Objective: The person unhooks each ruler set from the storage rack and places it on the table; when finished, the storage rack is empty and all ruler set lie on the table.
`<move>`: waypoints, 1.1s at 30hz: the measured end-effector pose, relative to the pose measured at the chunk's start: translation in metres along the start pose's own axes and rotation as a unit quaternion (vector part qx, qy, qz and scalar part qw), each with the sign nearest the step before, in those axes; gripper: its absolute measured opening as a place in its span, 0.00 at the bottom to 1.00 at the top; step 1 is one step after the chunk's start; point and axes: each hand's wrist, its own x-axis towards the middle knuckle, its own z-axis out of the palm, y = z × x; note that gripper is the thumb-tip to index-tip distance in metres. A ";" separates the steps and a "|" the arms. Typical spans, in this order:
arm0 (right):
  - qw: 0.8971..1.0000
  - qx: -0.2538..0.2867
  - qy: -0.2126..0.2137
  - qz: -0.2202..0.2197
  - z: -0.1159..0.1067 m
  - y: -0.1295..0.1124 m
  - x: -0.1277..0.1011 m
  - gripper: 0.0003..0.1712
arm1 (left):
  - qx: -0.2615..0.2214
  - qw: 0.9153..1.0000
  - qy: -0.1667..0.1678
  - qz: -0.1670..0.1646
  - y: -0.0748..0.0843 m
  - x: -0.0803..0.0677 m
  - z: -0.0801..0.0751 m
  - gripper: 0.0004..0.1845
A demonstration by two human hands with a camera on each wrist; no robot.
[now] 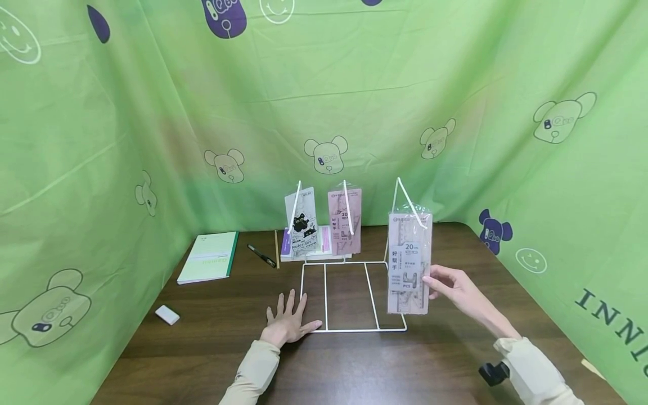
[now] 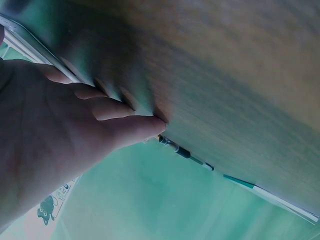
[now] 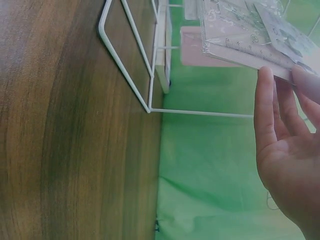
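Observation:
A white wire rack point(image 1: 349, 329) stands on the dark wooden table point(image 1: 405, 365), its base frame point(image 3: 125, 55) also showing in the right wrist view. A pink 20 cm ruler-set packet point(image 1: 410, 264) hangs at the rack's right hook. My right hand point(image 1: 440, 284) pinches the right edge of that ruler-set packet point(image 3: 240, 35), with the fingers point(image 3: 272, 110) behind it. My left hand point(image 1: 291, 315) lies flat on the table, thumb against the rack's front left corner; this same left hand point(image 2: 75, 130) presses its fingers on the wood. Two other packets hang at the back, one black-and-white point(image 1: 302, 222) and one pink point(image 1: 345, 222).
A green notebook point(image 1: 208, 257), a black pen point(image 1: 261, 255) and a thin wooden stick point(image 1: 277, 249) lie at the back left. A white eraser point(image 1: 167, 315) sits near the left edge. A flat box point(image 1: 324, 247) lies behind the rack. Green printed cloth point(image 1: 101, 169) walls in the table.

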 end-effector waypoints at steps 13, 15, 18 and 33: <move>1.000 -0.011 0.000 0.025 0.001 -0.004 -0.008 0.08 | -0.002 1.000 -0.005 0.000 -0.012 0.010 0.014 0.49; 1.000 -0.013 0.001 0.023 0.001 -0.005 -0.009 0.07 | 0.001 1.000 -0.001 0.002 -0.016 0.013 0.019 0.51; 1.000 -0.012 0.001 0.010 0.001 -0.005 -0.011 0.07 | 0.001 1.000 0.008 0.010 -0.016 0.013 0.020 0.51; 1.000 -0.005 -0.001 -0.018 0.004 -0.014 -0.017 0.07 | -0.003 1.000 -0.006 0.002 0.000 -0.001 -0.002 0.43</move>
